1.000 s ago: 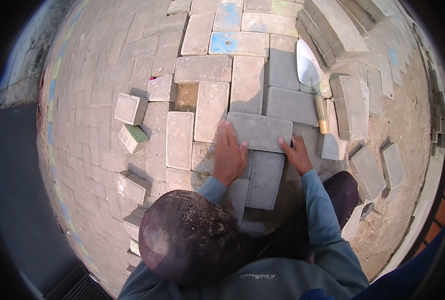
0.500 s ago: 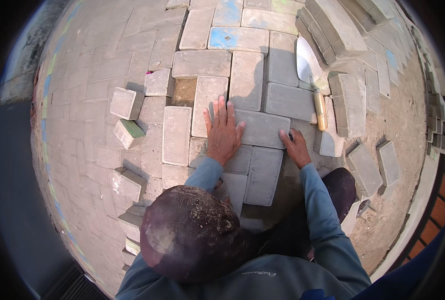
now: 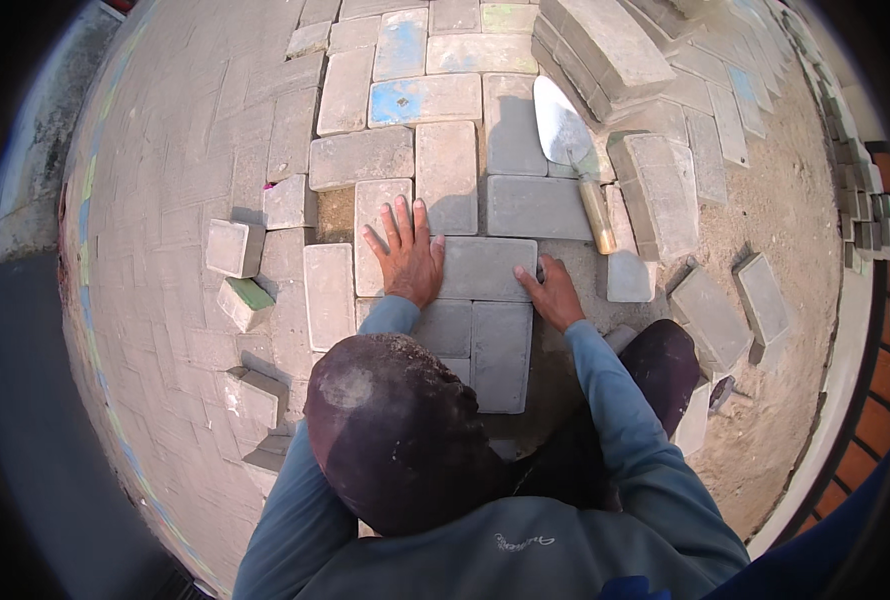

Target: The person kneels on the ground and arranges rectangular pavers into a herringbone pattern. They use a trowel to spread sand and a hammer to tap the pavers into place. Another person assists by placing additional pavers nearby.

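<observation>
My left hand (image 3: 407,256) lies with its fingers spread on an upright-running grey paving block (image 3: 368,262). Its thumb side reaches the left end of a crosswise grey paving block (image 3: 487,268). At that block's right end is my right hand (image 3: 555,298), with the thumb at the top edge and the other fingers curled down past the end, partly hidden. Below the crosswise block, another paving block (image 3: 501,355) runs toward me, by my knee (image 3: 390,430). A trowel (image 3: 565,130) with a wooden handle rests on the blocks beyond my right hand.
A square gap (image 3: 336,214) showing sand opens left of my left hand. Loose half blocks (image 3: 235,248) sit on the paving at left. Stacked blocks (image 3: 605,55) stand at far right, and loose blocks (image 3: 710,318) lie on sandy ground (image 3: 765,400).
The whole view has shifted, so the blocks appear farther left. My left hand's fingers are spread wider. My right hand stays at the crosswise block's right end.
</observation>
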A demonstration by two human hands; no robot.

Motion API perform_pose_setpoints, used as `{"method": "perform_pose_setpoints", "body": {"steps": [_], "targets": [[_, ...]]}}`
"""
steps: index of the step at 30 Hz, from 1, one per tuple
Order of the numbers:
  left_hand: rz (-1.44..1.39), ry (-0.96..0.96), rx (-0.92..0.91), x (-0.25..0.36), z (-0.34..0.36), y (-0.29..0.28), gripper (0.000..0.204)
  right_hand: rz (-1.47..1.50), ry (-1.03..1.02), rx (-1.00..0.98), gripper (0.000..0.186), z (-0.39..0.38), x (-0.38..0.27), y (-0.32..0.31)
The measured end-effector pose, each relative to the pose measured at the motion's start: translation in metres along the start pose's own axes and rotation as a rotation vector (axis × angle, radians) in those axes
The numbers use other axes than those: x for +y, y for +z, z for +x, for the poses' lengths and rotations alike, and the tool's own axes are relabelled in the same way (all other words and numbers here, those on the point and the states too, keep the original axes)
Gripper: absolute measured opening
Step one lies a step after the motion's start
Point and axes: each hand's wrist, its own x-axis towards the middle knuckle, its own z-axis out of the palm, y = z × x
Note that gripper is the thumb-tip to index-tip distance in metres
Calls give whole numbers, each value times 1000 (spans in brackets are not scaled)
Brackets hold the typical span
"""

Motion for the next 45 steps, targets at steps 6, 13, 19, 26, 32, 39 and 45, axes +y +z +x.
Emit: {"method": "perform_pose_setpoints", "body": {"steps": [6, 13, 19, 26, 32, 39, 45], "targets": [[69, -4, 50, -1, 3, 7, 68, -250, -108, -7, 48, -13, -9, -48], [-106, 187, 133, 16, -17, -1, 68, 284, 31, 607, 31, -142, 14, -192], [-65, 188, 74, 15, -21, -7, 71, -25, -3, 625, 27, -151, 51, -194], [-90, 195, -1, -8, -22, -1, 72, -690, -276, 418, 37, 19, -20, -98], [-118, 213, -78, 4, -28, 11, 71, -608, -70, 277, 50, 47, -15, -116], [-173, 205, 33, -12, -38, 12, 64, -496, -334, 192, 52, -60, -22, -170], [-865, -86, 197, -80, -41, 20, 59, -388, -445, -89, 48, -80, -25, -79]]}}
